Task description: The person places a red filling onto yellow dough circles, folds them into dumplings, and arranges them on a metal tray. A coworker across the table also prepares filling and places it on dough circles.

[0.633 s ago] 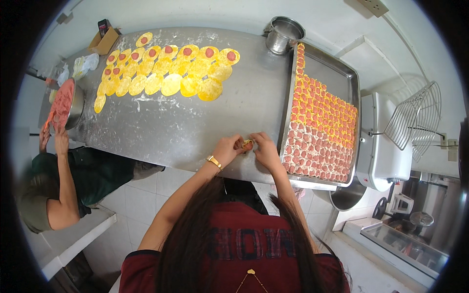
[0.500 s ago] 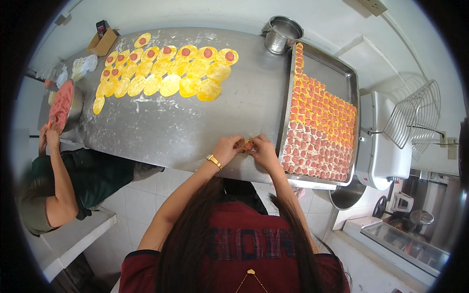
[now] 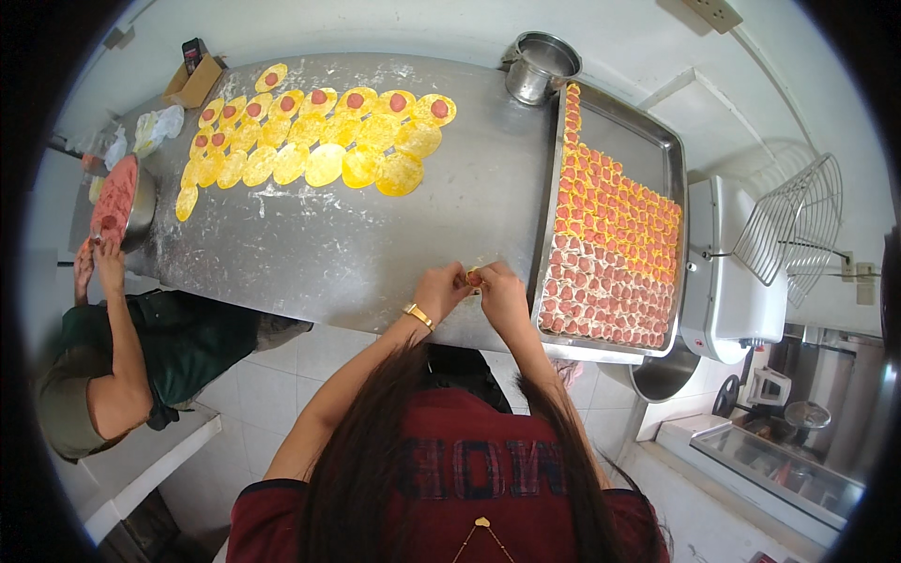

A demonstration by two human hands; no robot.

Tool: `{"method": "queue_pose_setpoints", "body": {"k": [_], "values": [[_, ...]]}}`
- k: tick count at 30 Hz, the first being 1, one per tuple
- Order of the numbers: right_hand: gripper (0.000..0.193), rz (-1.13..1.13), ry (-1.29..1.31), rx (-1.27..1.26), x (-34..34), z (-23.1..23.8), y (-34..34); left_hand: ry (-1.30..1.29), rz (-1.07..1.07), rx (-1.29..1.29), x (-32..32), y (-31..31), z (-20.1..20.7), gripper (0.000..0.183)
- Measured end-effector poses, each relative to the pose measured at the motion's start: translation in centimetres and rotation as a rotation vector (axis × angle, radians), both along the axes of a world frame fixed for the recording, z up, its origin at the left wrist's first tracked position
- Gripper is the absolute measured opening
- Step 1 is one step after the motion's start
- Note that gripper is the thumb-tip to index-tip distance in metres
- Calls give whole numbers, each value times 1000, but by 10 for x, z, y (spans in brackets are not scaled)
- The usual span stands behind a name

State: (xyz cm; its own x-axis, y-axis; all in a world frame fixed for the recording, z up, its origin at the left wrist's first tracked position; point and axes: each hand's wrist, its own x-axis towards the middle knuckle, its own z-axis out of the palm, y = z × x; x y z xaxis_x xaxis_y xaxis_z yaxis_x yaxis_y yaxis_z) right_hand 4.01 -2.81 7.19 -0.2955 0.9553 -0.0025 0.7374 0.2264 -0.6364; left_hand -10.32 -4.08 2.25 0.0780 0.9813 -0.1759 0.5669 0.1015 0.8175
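Observation:
My left hand (image 3: 443, 288) and my right hand (image 3: 501, 293) meet at the near edge of the steel table (image 3: 375, 244), both pinched around one small yellow dough piece with red filling (image 3: 474, 278). A gold bracelet sits on my left wrist. Just right of my hands lies a metal tray (image 3: 657, 150) packed with rows of folded yellow-and-red pieces (image 3: 610, 253). Far across the table, round yellow wrappers with red filling dabs (image 3: 319, 141) are laid out in rows.
A co-worker in dark green sits at the table's left end, hands by a bowl of red filling (image 3: 117, 197). A steel pot (image 3: 537, 68) stands at the far edge. A white mixer (image 3: 737, 272) with a wire guard is right of the tray.
My hands stay together on the dough piece, fingers shifting slightly. The co-worker's hands have moved a little near the bowl.

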Motion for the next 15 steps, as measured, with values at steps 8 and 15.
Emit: {"method": "queue_pose_setpoints", "body": {"k": [8,15], "values": [[23,-57,143,46,26,0,3,-115,-50,69,-8,-2,2,33],[26,-150,120,-103,18,-28,-3,-149,-283,195,-15,18,-6,36]]}}
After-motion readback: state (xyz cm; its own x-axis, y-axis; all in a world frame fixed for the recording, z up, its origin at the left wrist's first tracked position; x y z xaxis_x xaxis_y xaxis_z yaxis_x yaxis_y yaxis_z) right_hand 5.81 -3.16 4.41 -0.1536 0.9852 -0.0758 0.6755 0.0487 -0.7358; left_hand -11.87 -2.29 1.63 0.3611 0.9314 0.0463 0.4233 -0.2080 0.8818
